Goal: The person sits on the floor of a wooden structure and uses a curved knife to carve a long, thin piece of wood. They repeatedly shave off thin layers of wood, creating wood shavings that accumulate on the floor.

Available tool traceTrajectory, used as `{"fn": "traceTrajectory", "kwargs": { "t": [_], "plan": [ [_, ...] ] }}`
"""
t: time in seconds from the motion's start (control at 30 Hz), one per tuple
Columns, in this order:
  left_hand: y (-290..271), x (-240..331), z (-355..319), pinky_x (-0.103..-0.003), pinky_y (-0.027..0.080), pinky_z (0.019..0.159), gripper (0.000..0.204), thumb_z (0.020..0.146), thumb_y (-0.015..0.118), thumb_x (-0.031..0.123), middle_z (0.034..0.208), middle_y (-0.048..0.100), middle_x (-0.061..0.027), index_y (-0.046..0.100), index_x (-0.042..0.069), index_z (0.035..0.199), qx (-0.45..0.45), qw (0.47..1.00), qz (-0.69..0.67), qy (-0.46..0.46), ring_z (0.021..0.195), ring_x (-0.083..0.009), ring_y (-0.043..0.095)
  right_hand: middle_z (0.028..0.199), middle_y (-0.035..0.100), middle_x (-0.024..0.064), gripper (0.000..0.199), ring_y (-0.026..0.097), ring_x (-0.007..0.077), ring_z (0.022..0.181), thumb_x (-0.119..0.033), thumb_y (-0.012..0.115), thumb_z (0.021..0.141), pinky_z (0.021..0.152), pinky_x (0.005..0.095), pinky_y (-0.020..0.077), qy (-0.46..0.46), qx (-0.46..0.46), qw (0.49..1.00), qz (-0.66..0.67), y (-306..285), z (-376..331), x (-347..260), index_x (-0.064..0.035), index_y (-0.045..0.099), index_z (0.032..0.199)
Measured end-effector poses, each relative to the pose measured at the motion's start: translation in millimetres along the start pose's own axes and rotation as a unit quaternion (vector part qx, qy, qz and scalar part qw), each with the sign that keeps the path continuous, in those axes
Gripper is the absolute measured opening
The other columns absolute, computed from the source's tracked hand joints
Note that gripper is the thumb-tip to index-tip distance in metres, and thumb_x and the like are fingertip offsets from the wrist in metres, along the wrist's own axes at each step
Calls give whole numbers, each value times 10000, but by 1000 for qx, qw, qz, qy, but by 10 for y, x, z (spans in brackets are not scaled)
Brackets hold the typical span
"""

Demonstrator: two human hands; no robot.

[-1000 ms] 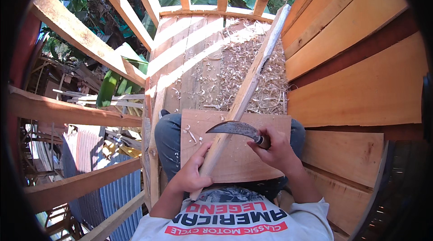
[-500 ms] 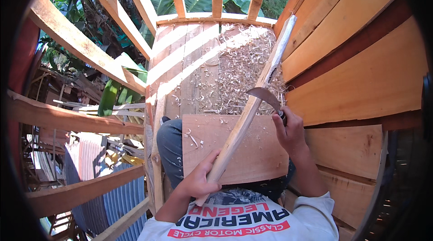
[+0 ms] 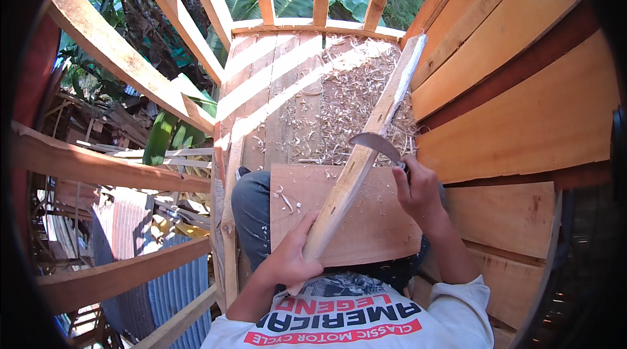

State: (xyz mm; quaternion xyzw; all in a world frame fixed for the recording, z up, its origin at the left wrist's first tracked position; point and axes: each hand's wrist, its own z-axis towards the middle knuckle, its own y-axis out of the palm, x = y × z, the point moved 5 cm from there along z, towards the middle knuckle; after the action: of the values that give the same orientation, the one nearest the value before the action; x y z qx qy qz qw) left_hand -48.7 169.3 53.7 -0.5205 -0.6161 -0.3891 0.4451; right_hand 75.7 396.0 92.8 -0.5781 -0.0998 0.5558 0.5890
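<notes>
A long wooden stick [image 3: 348, 187] slants from my waist up toward the far right, its far part paler and lit by the sun. My left hand [image 3: 295, 251] is wrapped round its near end. In my closed right hand [image 3: 418, 187] is a curved knife [image 3: 379, 144] with a dark handle mostly covered by my fingers. Its hooked blade lies across the middle of the stick, touching it or just above. Beneath the stick, a flat wooden board [image 3: 366, 231] rests on my lap with a few shavings on it.
Curled wood shavings [image 3: 339, 97] cover much of the plank floor [image 3: 261, 107] ahead. Wooden slats [image 3: 111, 55] rail the left and far sides. A plank wall [image 3: 496, 114] stands close on the right. Beyond the left rails lie corrugated sheets [image 3: 176, 284] and scrap wood.
The stick has turned in my left hand and shows a different face, its far end slightly lower. The blade has come a little nearer to me along the stick.
</notes>
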Motion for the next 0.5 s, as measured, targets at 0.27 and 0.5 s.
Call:
{"fn": "traceTrajectory", "kwargs": {
  "t": [0.27, 0.5],
  "plan": [
    [-3, -30, -41, -285, 268, 1047, 963, 566, 671, 134, 1310, 441, -154, 275, -56, 1424, 1, 999, -31, 13, 1243, -204, 392, 598, 534, 102, 259, 582, 289, 530, -294, 644, 864, 479, 369, 439, -31, 0, 999, -18, 102, -92, -80, -63, 562, 781],
    [-18, -8, -34, -269, 262, 1048, 1000, 559, 680, 139, 1299, 438, -167, 241, -66, 1434, -26, 999, -27, -21, 1244, -205, 385, 592, 548, 119, 257, 583, 314, 535, -289, 623, 883, 482, 393, 445, -42, -2, 999, -3, 99, -42, -26, -54, 571, 795]
  ]
}}
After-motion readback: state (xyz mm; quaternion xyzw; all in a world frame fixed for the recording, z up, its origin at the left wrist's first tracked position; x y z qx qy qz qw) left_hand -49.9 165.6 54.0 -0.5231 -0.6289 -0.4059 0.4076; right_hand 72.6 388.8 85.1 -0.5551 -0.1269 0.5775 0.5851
